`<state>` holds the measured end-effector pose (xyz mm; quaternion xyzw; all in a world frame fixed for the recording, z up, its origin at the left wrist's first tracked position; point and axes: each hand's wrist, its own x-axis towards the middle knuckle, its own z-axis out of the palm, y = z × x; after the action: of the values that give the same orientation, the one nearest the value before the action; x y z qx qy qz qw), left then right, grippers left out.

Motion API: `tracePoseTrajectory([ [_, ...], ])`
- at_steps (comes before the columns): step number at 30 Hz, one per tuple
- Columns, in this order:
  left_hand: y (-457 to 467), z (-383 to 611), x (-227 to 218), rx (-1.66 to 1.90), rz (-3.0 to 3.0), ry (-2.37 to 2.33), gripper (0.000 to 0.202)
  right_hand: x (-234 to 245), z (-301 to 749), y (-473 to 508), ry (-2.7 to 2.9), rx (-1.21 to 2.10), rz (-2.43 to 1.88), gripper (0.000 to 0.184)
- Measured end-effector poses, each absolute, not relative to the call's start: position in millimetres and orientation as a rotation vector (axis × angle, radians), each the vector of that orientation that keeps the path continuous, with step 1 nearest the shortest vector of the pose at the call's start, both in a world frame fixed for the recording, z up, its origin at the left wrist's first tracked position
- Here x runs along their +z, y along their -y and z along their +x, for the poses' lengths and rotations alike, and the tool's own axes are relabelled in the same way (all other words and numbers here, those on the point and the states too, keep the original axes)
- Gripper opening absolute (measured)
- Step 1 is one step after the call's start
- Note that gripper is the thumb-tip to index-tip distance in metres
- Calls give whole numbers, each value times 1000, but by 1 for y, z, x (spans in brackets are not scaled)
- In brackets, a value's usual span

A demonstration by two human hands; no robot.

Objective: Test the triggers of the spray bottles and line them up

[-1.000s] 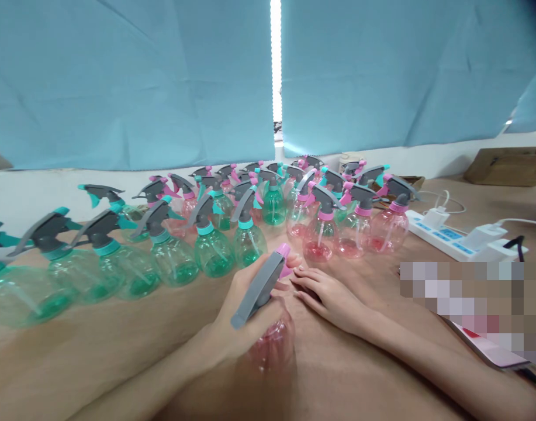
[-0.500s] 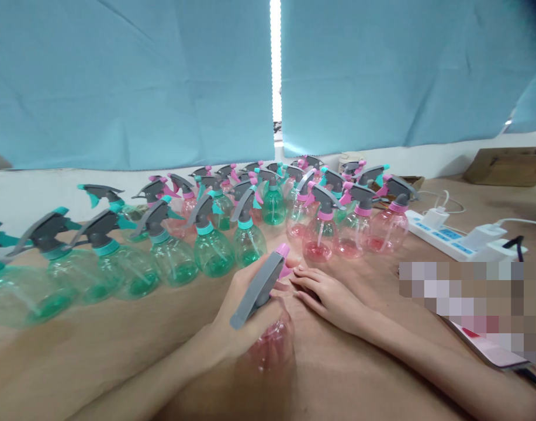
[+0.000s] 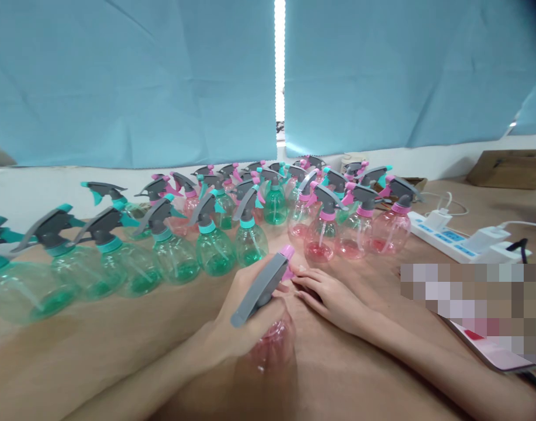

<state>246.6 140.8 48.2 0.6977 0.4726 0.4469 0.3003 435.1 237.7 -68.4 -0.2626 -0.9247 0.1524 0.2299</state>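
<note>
Gripping the pink spray bottle (image 3: pixel 274 345) at its neck, my left hand (image 3: pixel 236 292) is wrapped just under the grey spray head (image 3: pixel 259 292). The body sits nearest me on the brown table (image 3: pixel 131 339) — its base is too blurred to judge how squarely. To do this well, I'd want the hold snug at the neck and light on the clear belly, which looks thin enough to flex, with the wrist level so nothing tips. The pink nozzle (image 3: pixel 287 252) points away from me (better than a squirt in the lap).

So the bottle is inside my left hand's grasp and just left of my right hand (image 3: pixel 327 292), which lies palm down, fingers loosely bent and holding nothing I can see. Its fingertips are right by the nozzle — whether they touch my left fingers, I can't tell.

Farther out stand the green spray bottles (image 3: pixel 215 251) to the left and other pink bottles (image 3: pixel 320 242) ahead, then a white power strip (image 3: pixel 454 240) off right. Blue curtains (image 3: pixel 140 88) hang behind.
</note>
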Motion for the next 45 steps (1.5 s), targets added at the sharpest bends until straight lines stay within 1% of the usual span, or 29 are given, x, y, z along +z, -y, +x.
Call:
tracePoseTrajectory([
  [3,-139,247,51,1163,1876,-1278,11,-69,435,-238,2536,421,-729,32],
  [8,-139,247,55,1125,1927,-1231,21,-72,435,-239,2544,420,-730,31],
  [15,-141,247,53,1162,1944,-1198,18,-71,435,-238,2521,439,-734,31],
  [23,-141,247,55,1161,1939,-1179,12,-70,435,-238,2555,435,-759,34],
  [27,-142,248,53,1193,1917,-1253,5,-70,435,-238,2556,424,-765,32],
  [34,-144,249,46,1270,1873,-1218,12,-70,435,-238,2535,425,-746,32],
  [41,-144,249,45,1292,1857,-1197,10,-71,435,-238,2536,412,-732,31],
  [45,-145,248,43,1278,1826,-1184,13,-72,435,-239,2542,400,-744,32],
])
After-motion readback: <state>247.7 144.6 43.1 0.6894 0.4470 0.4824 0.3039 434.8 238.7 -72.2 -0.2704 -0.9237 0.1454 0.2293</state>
